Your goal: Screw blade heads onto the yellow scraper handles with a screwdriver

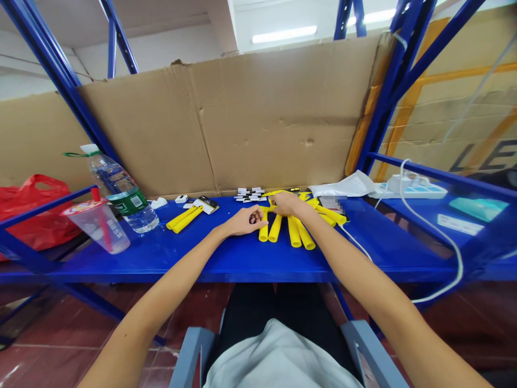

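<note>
Several yellow tubes (294, 234) lie fanned out on the blue shelf top (226, 258), their open ends towards me. My left hand (244, 221) is closed at the left side of this pile, thumb and curled fingers at a yellow tube (263, 233). Over the back of the pile, my right hand (286, 203) has its fingers bent down in a pinch; what they hold is hidden. To the left, two more yellow tubes (184, 220) lie side by side with a black-and-white card (207, 204) at their far end.
Small black-and-white pieces (249, 194) are stacked by the cardboard wall (278, 124). A water bottle (129, 196), plastic cup (99, 226) and red bag (38, 210) stand left. At right are a white plastic bag (343, 185), power strip (420, 191) and white cable (454, 248).
</note>
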`<state>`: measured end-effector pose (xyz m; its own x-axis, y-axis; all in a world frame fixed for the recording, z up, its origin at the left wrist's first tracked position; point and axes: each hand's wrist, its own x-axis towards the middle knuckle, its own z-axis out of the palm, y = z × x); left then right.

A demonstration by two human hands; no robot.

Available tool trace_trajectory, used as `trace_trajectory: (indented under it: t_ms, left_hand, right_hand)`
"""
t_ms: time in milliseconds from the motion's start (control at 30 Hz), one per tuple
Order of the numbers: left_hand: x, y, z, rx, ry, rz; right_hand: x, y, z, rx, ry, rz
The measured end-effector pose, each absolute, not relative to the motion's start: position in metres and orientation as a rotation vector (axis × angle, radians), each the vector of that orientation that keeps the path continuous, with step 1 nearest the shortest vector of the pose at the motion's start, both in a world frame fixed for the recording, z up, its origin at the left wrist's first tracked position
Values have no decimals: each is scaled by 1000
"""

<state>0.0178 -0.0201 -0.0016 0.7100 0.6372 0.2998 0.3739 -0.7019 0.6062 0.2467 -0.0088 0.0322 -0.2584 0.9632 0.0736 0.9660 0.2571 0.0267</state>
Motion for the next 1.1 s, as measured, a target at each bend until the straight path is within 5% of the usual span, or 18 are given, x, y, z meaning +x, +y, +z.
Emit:
trace_trajectory:
  t_ms: [1100]
  left_hand:
    - [4,3,6,2386,1258,898]
  right_hand:
    - [269,-4,46,-1931,-2113,-232]
